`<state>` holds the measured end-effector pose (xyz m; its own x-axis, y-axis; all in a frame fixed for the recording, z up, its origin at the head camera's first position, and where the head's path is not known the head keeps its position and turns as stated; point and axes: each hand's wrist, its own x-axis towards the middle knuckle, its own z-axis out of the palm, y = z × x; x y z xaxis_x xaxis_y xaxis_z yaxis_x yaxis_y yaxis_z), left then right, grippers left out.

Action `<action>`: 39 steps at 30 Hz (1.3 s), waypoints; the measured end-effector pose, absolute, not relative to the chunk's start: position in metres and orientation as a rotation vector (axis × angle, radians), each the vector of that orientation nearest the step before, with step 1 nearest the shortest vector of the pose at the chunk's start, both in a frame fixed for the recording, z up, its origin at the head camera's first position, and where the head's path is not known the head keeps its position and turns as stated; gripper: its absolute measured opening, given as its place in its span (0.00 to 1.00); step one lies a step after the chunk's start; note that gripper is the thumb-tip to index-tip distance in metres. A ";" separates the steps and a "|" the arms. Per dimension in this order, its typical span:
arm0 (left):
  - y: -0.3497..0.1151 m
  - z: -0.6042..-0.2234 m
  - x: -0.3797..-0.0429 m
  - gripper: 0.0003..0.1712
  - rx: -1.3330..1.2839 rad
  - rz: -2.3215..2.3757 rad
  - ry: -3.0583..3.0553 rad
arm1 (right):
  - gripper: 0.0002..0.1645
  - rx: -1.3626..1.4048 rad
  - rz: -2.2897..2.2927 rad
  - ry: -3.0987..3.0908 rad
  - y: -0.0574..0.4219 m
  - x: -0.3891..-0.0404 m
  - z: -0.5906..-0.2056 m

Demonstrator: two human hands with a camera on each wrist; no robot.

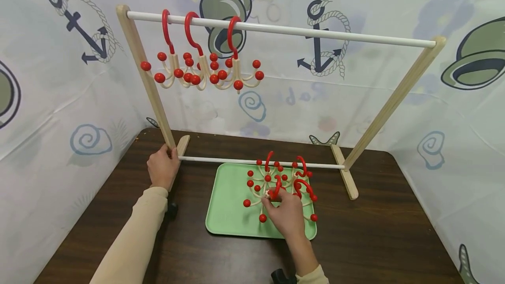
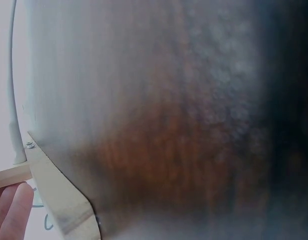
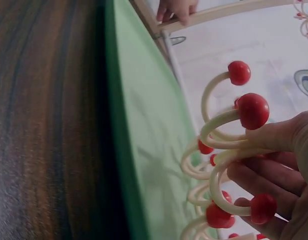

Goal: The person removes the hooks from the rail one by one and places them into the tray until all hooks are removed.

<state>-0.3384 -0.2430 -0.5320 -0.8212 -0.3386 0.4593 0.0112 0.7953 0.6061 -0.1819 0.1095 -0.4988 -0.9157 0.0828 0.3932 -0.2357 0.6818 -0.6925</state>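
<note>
At the foot of the rack's left wooden post (image 1: 147, 82), my left hand (image 1: 162, 166) grips the post low down. In the left wrist view only the left hand's fingers (image 2: 16, 212) show, beside the wood. My right hand (image 1: 287, 214) pinches a cream hook hanger (image 3: 216, 145) with red ball tips and a red hook, over the green tray (image 1: 229, 214). Several similar hangers (image 1: 301, 168) lie on the tray behind and right of that hand. Three more hang by their red hooks on the left part of the white top bar (image 1: 292, 29), including one hanger (image 1: 236, 71) nearest the middle.
A lower white bar (image 1: 217, 160) crosses just behind the tray. The right wooden post (image 1: 394, 100) leans outward from its foot (image 1: 345, 174) on the dark wooden table (image 1: 378, 240). A patterned sheet (image 1: 276, 113) surrounds the table's back and sides.
</note>
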 end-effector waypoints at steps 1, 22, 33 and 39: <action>-0.243 -0.532 -0.338 0.16 0.241 -0.821 -2.416 | 0.08 0.099 1.099 -2.505 0.108 -0.183 -0.500; -0.241 -0.530 -0.338 0.15 0.251 -0.826 -2.434 | 0.14 -0.062 0.947 -2.523 0.092 -0.192 -0.522; -0.244 -0.534 -0.341 0.16 0.248 -0.815 -2.419 | 0.15 -0.111 0.901 -2.582 0.094 -0.192 -0.520; -0.243 -0.535 -0.342 0.15 0.240 -0.809 -2.418 | 0.14 -0.134 0.915 -2.618 0.096 -0.190 -0.518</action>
<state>-0.3415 -0.2434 -0.5346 -0.8201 -0.3360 0.4632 0.0105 0.8004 0.5993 -0.1901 0.0957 -0.5179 -0.9295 0.2055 0.3063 -0.0301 0.7855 -0.6181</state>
